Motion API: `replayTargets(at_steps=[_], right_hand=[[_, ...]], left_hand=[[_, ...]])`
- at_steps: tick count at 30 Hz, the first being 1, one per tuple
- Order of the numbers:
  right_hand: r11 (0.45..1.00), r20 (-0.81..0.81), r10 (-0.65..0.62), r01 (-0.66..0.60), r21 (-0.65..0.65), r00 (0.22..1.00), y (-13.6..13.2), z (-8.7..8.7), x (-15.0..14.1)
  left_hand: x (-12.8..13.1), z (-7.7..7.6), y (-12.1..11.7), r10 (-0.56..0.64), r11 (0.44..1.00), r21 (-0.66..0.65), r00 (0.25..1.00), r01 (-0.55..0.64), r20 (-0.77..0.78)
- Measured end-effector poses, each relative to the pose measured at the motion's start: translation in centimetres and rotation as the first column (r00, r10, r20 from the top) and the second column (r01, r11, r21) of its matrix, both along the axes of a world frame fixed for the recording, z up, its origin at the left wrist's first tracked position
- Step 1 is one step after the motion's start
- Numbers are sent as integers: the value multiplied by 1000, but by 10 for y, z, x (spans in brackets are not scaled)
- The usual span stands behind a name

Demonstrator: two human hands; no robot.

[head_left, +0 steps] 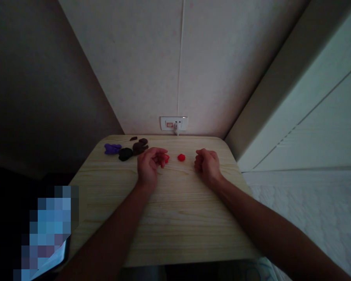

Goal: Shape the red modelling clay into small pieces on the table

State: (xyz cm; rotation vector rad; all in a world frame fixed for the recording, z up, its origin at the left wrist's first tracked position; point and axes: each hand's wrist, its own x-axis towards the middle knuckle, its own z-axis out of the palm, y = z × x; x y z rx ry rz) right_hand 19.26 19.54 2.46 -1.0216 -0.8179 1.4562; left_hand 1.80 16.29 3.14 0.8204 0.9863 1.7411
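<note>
Left red piece [167, 158] partly hidden

No text is showing legibly; the marks on the cloth [250, 270] are looking too dim to read.

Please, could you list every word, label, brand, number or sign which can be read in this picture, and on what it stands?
No text can be read with certainty.
Fabric at the bottom edge: pale, letter-like marks, too blurred to read.
Lit screen at lower left: mostly pixelated, nothing legible.
Wall socket: small reddish square mark, too small to make out.
</note>
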Motion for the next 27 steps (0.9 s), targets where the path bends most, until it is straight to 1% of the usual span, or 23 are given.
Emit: replayTargets(at_steps=[6, 9, 11, 15, 17, 20, 22, 24, 27], right_hand=[[999, 29, 45, -44, -19, 999, -2, -4, -8], [997, 37, 69, -68, -26, 997, -3, -5, -8], [993, 30, 114, -114, -25, 993, -2, -5, -5], [969, 18, 246, -246, 33, 969, 1, -5, 0], [958, 51, 276, -279, 69, 960, 2, -7, 1], [953, 68, 285, -291, 90, 956, 4, -9, 1], [958, 26, 280, -281, 54, 960, 5, -8, 2], [961, -35, 276, -277, -25, 961, 5, -5, 3], [967, -86, 214, -224, -120, 973, 5, 0, 2]], left_hand=[[3, -10, 0, -74, 997, 3, 996, 74, -58], [5, -12, -1, -94, 995, 7, 991, 95, -90], [6, -11, -3, -107, 994, 9, 988, 109, -113], [8, -9, -5, -132, 991, 2, 979, 134, -156], [9, -8, -6, -136, 991, -6, 977, 136, -162], [9, -8, -6, -144, 989, -8, 974, 145, -175], [9, -8, -6, -151, 988, -5, 970, 152, -190], [9, -9, -6, -155, 988, -4, 967, 157, -203], [10, -9, -7, -161, 986, -5, 963, 164, -217]])
